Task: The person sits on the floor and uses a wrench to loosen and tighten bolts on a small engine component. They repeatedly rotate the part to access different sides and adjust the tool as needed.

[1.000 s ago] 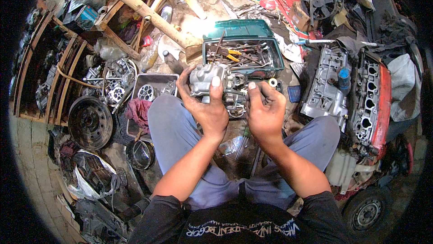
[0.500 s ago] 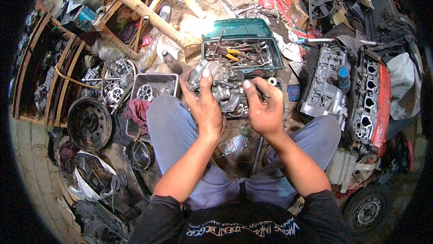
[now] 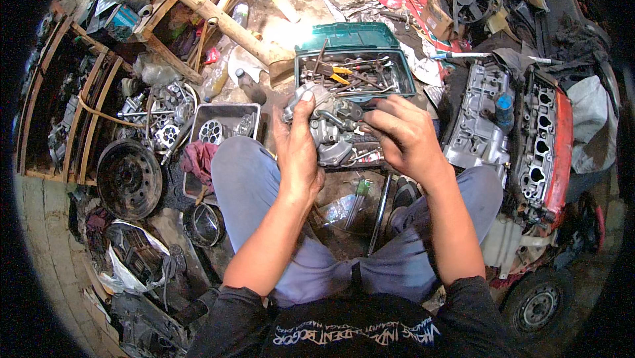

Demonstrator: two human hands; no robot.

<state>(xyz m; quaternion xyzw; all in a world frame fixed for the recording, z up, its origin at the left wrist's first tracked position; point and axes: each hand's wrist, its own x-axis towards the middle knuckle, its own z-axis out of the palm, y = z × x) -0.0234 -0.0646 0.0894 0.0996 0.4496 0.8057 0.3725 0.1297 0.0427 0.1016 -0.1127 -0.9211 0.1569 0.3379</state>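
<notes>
My left hand (image 3: 297, 147) is wrapped round the left side of a grey cast-metal engine part (image 3: 331, 134), with the thumb pointing up along it. The part has rounded housings and a short pipe-like piece, and is held above the ground between my knees. At its right side, my right hand (image 3: 409, 138) is closed in a pinch with curled fingers. Those fingertips meet the part's edge; what they grip is too small or hidden to tell. Just beyond lies an open green toolbox (image 3: 409, 75) full of wrenches, with yellow-handled pliers (image 3: 340, 76) on top.
On my left stand a grey tray (image 3: 225, 110) of metal parts, a red rag (image 3: 200, 159) and a steel wheel rim (image 3: 129, 180). To the right lie a silver engine cover (image 3: 477, 116) and a cylinder head (image 3: 537, 149). A wooden frame (image 3: 198, 10) leans at the back left.
My right hand has turned and its fingers have moved in against the part's right side. The left hand still holds the part, which has shifted slightly.
</notes>
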